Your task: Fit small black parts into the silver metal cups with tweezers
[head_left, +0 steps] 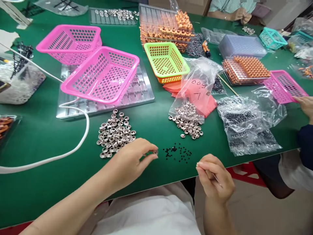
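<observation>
From the scatter of black bits (173, 149), the left hand (132, 158) lies at nine o'clock, thumb and forefinger pinched on a small silver cup (156, 152) — just beside the bits — with a loose pile (116, 134) between nine and ten. At four o'clock the right hand (216, 178) has thumb and forefinger tips together, though I cannot tell whether anything sits between; a second pile (188, 121) lies by a clear bag (200, 81) past twelve.

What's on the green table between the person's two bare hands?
In the head view, small, roundish black pieces lie scattered on the green table between the left hand and right hand.
</observation>
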The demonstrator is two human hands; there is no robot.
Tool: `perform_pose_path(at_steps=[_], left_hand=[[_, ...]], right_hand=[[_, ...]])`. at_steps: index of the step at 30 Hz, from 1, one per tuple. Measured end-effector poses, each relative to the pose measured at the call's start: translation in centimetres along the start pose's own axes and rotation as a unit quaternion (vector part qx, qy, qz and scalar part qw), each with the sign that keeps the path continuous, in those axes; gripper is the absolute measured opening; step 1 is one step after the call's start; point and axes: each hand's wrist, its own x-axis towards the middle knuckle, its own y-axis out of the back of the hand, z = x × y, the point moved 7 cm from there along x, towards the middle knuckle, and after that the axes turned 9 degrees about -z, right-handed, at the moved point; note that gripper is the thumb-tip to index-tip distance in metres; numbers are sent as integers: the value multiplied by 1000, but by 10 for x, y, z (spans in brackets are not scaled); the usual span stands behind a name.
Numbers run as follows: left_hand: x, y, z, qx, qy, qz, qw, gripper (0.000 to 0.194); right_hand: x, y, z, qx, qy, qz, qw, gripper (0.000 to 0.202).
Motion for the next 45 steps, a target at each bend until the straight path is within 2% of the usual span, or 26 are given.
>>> perform_pose_path(at_steps=[3,5,7,9,11,13,15,17,20,23,25,28,31,35,39,42,45], left_hand=[[-6,19,-16,179,34,50,982,28],[-7,27,-21,258,50,64,963,32],[-4,31,-17,299,53,80,949,34],[5,30,-3,303,32,92,948,33],[23,20,14,274,-10,77,959,29],[48,2,28,229,-43,25,972,25],[73,-18,36,194,-59,-36,979,19],[94,-34,37,172,-49,-72,981,15],[114,-46,34,156,-35,-79,984,17],[122,-50,31,148,-33,-70,986,14],[124,-50,30,141,-32,-63,988,10],[122,-46,30,131,-28,-50,990,7],[109,-35,32,112,-18,-37,993,8],[73,-19,30,13,9,-26,1000,5],[37,-14,21,-58,35,2,998,11],[23,-17,14,-103,31,37,993,10],[20,-21,7,-141,16,57,988,12]], right_hand=[[-1,5,3,-3,-5,7,1000,28],[-2,7,4,-6,-7,12,1000,28],[-4,9,6,-8,-15,22,1000,27],[-5,11,8,-7,-21,33,999,25],[-4,12,9,0,-24,43,999,22],[-4,12,10,11,-30,49,998,23],[-2,12,11,13,-50,46,998,27],[-3,13,13,10,-73,41,996,29],[-7,22,17,10,-78,58,995,33],[-15,32,26,26,-69,83,994,36],[-19,32,34,70,-79,74,992,37],[-19,23,43,150,-110,46,982,37],[-17,17,45,201,-136,52,969,33],[-22,11,51,224,-206,67,950,10],[-30,0,56,206,-273,47,939,18],[-25,-4,52,178,-239,18,954,11],[-17,-6,47,129,-191,-19,973,13]])
